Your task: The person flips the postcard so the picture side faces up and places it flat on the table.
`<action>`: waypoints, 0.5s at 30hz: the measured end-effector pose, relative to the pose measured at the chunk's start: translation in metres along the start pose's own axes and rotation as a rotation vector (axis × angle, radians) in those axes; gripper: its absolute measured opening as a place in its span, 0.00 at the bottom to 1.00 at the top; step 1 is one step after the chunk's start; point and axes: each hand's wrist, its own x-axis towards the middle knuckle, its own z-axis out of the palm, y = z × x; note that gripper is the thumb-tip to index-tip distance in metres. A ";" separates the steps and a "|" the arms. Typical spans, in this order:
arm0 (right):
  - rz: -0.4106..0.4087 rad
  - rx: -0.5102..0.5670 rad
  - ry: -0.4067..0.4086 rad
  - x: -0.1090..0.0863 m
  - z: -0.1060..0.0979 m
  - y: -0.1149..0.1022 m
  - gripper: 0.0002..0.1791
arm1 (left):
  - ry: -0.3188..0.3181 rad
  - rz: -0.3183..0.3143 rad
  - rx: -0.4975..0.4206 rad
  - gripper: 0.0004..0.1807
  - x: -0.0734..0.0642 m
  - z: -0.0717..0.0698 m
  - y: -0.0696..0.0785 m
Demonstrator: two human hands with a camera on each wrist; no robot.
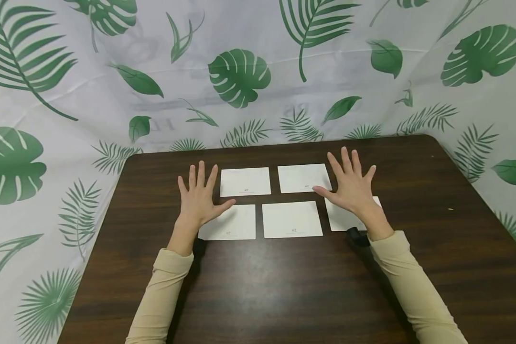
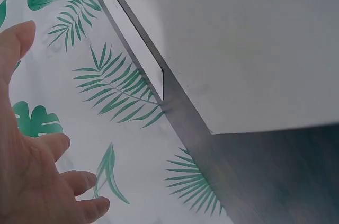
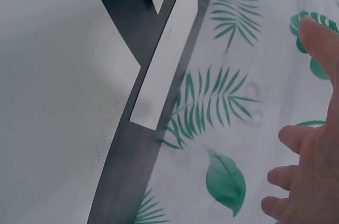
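White cards lie flat in two rows on a dark table. The back row has a left card and a right card; the front row has a left card, a middle card and a right card. My left hand is spread above the front left card's outer side, covering its corner. Fingers splayed, my right hand hovers over the front right card, thumb tip overlapping the back right one. Both hands hold nothing. Faint looped marks run along a card in the right wrist view.
The dark wooden table has rounded far corners. Behind and beside it hangs a white cloth printed with green leaves. Dark bands sit under the wrists. A small pale speck lies on the table at right.
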 end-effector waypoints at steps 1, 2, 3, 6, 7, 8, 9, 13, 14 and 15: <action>-0.004 0.003 0.008 0.000 0.000 -0.001 0.53 | 0.001 0.003 0.000 0.56 0.001 0.000 0.000; -0.010 0.007 0.017 0.001 0.000 -0.001 0.53 | 0.004 0.009 -0.002 0.56 0.001 -0.001 0.000; -0.019 0.014 0.032 0.002 0.000 -0.002 0.52 | 0.007 0.014 -0.006 0.55 0.002 -0.002 0.000; -0.053 0.065 0.083 0.004 0.001 -0.005 0.50 | 0.034 0.040 -0.027 0.54 0.006 -0.003 0.000; -0.066 0.088 0.102 0.005 0.001 -0.006 0.49 | 0.047 0.051 -0.040 0.54 0.008 -0.003 -0.001; -0.079 0.113 0.120 0.006 0.002 -0.007 0.47 | 0.064 0.065 -0.055 0.53 0.010 -0.004 -0.001; -0.089 0.139 0.136 0.008 0.002 -0.009 0.45 | 0.079 0.076 -0.074 0.52 0.012 -0.004 -0.002; -0.110 0.243 0.184 0.013 0.006 -0.016 0.33 | 0.138 0.135 -0.169 0.38 0.021 -0.005 -0.005; -0.112 0.265 0.193 0.015 0.007 -0.019 0.29 | 0.140 0.141 -0.200 0.34 0.023 -0.005 -0.005; -0.114 0.290 0.199 0.017 0.008 -0.021 0.25 | 0.134 0.141 -0.230 0.29 0.025 -0.005 -0.006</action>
